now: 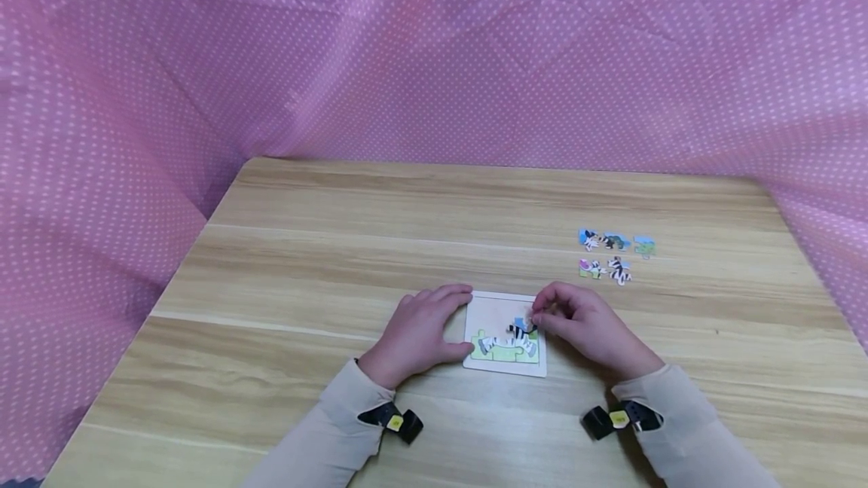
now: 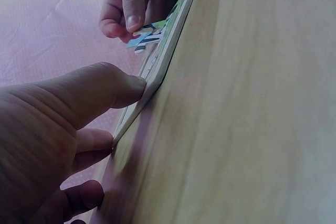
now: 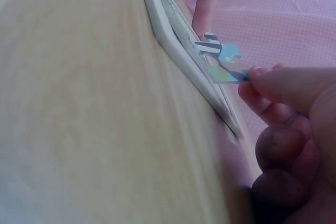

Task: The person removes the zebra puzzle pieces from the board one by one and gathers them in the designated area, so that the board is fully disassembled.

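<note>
A square jigsaw board with a pale rim lies on the table. Along its lower part sit fitted pieces showing green ground and zebra legs. My left hand rests against the board's left side, its thumb on the rim and its fingertips near the upper corner. Over the board's right side, my right hand pinches a jigsaw piece with blue, green and black-and-white stripes. In the right wrist view this piece is tilted above the rim; whether it touches the fitted pieces, I cannot tell.
Several loose jigsaw pieces lie in two rows beyond my right hand, among them a blue-and-green piece and a striped piece. Pink dotted cloth hangs behind and beside the wooden table.
</note>
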Demonstrator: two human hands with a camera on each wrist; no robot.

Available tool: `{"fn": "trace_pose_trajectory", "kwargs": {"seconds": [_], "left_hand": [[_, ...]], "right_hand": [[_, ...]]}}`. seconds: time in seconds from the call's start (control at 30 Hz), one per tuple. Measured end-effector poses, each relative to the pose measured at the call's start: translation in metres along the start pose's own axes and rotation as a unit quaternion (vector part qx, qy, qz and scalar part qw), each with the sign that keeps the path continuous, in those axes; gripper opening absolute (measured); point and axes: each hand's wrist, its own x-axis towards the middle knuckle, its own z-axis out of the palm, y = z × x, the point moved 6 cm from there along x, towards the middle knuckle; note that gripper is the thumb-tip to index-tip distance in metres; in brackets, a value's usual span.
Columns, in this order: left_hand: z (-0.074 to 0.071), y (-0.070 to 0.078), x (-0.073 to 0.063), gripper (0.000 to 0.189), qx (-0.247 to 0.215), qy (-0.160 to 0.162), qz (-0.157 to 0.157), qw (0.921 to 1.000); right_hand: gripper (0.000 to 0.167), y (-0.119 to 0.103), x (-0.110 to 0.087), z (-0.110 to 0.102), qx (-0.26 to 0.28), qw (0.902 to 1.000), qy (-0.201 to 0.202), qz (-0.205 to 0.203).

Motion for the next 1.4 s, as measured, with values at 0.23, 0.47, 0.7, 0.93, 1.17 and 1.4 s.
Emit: {"fn": "trace_pose_trajectory", "kwargs": {"seconds": [0.23,0.47,0.7,0.93,1.17,1.4], "left_hand": [[-0.0017,0.0008,-0.0007,0.074,-0.003,0.002,0.001,1.0],[-0.001,0.0008,-0.0005,0.074,-0.003,0.0,0.0,1.0],[-0.0008,0.002,-0.0008,0.074,-0.003,-0.003,-0.002,1.0],[-0.0012,0.0029,-0.0015,0.075,-0.004,-0.007,-0.004,1.0],[-0.0019,0.0028,-0.0014,0.075,-0.003,-0.008,-0.005,1.0],[-0.0011,0.0019,-0.0007,0.075,-0.005,-0.009,-0.004,0.9999]], "right_hand": [[0.015,-0.0018,-0.0012,-0.0017,0.014,0.9995,-0.017,-0.021],[0.019,-0.0026,-0.0042,-0.0025,0.018,0.9989,-0.042,-0.012],[0.018,0.001,-0.0033,-0.0028,0.032,0.9985,-0.046,-0.003],[0.016,0.0043,-0.0014,-0.0039,0.041,0.9989,-0.02,-0.011],[0.011,0.0045,-0.0011,-0.0065,0.053,0.9986,-0.002,0.0],[0.014,0.0062,-0.0003,-0.0077,0.063,0.9979,0.003,0.014]]}}
